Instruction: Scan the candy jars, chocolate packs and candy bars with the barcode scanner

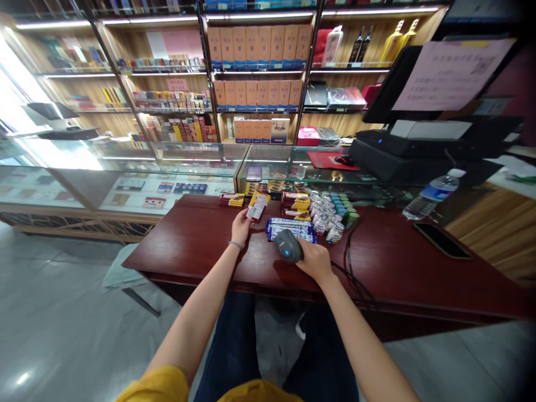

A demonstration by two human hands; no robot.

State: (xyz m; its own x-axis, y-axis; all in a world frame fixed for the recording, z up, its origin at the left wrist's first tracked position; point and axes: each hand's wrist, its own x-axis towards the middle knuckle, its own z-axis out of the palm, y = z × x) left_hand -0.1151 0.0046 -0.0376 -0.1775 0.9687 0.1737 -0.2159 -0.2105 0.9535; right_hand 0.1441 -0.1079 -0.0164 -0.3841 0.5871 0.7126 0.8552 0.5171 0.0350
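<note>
My left hand (242,228) is closed on the lower edge of a red and yellow snack packet (258,205), its barcode side facing up, just above the dark red table. In my right hand (315,259) is a black barcode scanner (288,246) with a blue light, its head turned toward the left. Blue and white wrapped bars (288,228) lie just beyond the scanner. Behind them is a stack of red and yellow packets (295,204). A smaller pile of similar packets (231,199) lies left of the held one.
Several rows of small wrapped bottles or jars (327,215) stand right of the packets. A black cable (350,271) crosses the table (402,268). Farther right are a water bottle (433,195) and a phone (443,240). A glass display counter (176,167) borders the table's far side.
</note>
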